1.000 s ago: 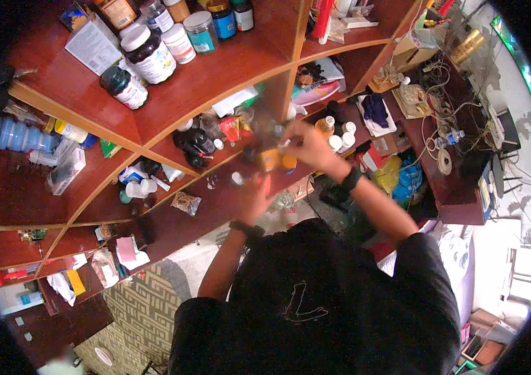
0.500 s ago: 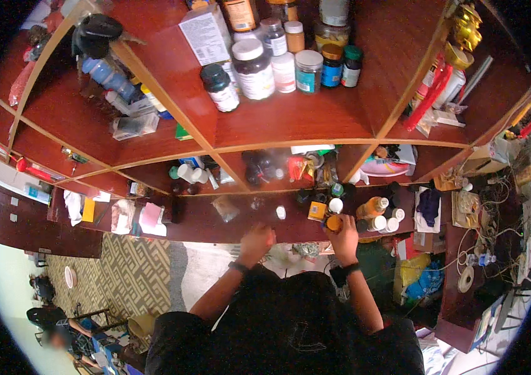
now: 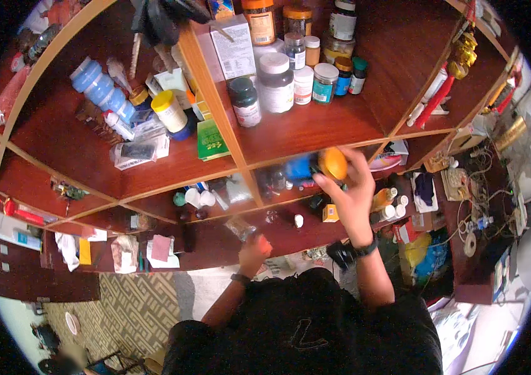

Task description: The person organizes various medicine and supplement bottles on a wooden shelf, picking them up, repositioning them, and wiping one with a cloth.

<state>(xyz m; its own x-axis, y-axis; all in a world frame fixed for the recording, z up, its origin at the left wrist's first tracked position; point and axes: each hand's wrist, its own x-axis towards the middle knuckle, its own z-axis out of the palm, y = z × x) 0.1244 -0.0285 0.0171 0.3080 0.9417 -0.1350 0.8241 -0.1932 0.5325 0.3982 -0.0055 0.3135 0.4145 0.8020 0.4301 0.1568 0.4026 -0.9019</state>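
Note:
My right hand [image 3: 354, 199] is raised in front of the lower shelf row, closed round a bottle [image 3: 333, 164] with an orange-yellow lid. Its blue body is smeared by motion and points left. Lower down, at the desk's front edge, my left hand [image 3: 252, 259] is closed, with a small orange-red thing [image 3: 266, 245] showing at its fingers; its kind is unclear. Just beyond that hand lies a clear plastic bag [image 3: 239, 227]. A small white bottle [image 3: 298, 220] stands on the desk between my hands, and a yellow box [image 3: 330, 213] is below my right hand.
Several jars, among them a white-lidded dark jar [image 3: 276, 87], stand on the upper shelf beside a white box [image 3: 233, 50]. Left of a wooden divider [image 3: 218, 119] are a yellow-lidded jar [image 3: 168, 111] and a green box [image 3: 213, 140]. Cables [image 3: 487, 206] tangle at the right.
My right hand has lifted the orange-lidded bottle from the desk up to the shelf front. My left hand stays low near the desk edge. The view has shifted.

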